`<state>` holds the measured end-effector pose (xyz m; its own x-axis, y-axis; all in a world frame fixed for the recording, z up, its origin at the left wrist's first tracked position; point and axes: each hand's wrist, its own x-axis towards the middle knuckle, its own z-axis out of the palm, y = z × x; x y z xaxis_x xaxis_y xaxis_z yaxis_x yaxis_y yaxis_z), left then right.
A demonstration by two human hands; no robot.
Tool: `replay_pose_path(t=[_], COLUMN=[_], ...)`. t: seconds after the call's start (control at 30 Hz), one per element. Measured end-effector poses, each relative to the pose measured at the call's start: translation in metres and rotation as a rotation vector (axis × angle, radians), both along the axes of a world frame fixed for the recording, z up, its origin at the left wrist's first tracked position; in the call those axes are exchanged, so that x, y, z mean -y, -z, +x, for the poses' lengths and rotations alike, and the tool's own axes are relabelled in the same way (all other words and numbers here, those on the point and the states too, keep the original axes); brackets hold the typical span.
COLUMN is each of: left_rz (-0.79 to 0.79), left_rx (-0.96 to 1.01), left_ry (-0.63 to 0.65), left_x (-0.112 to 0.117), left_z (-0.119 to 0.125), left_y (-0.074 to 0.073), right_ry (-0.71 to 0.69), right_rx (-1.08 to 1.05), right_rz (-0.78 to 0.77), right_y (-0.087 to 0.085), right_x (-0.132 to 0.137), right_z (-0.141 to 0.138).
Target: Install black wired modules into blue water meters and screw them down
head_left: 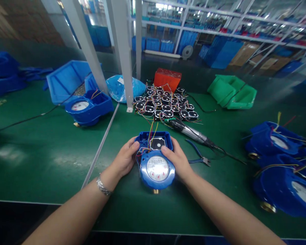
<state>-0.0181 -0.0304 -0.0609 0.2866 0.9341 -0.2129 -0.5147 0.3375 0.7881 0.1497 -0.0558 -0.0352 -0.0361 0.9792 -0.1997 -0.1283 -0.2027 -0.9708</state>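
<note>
A blue water meter [157, 170] with a round white dial and a brass fitting is in front of me on the green table. My left hand [127, 154] grips its left side, thumb on the rim of its box part. Around the right side wraps my right hand [177, 158], its thumb resting near a black motor-like unit [157, 143] with a white rim, which sits inside the box part. Red, yellow and other thin wires [150, 134] rise from the box. The fingers under the meter are hidden.
Beyond the meter lie many black units [165, 105] with wires, and an electric screwdriver [193, 132]. Cutting pliers [200, 156] lie to the right. Further meters [288, 183] stand right, another meter [89, 109] left. Blue [58, 81], green [232, 92] and orange [167, 79] bins stand behind.
</note>
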Motion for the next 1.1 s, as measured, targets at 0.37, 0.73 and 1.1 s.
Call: replay_pose_path(t=[0.37, 0.73, 1.1], left_rz=[0.088, 0.106, 0.156], left_rx=[0.012, -0.069, -0.076], left_ry=[0.032, 0.112, 0.170], left_x=[-0.003, -0.006, -0.009], left_z=[0.002, -0.003, -0.010], left_y=[0.009, 0.000, 0.003], right_ry=[-0.047, -0.074, -0.050], right_rx=[-0.042, 0.039, 0.120], right_rz=[0.148, 0.167, 0.180], right_y=[0.031, 0.023, 0.023], right_x=[-0.010, -0.008, -0.010], right_z=[0.009, 0.010, 0.012])
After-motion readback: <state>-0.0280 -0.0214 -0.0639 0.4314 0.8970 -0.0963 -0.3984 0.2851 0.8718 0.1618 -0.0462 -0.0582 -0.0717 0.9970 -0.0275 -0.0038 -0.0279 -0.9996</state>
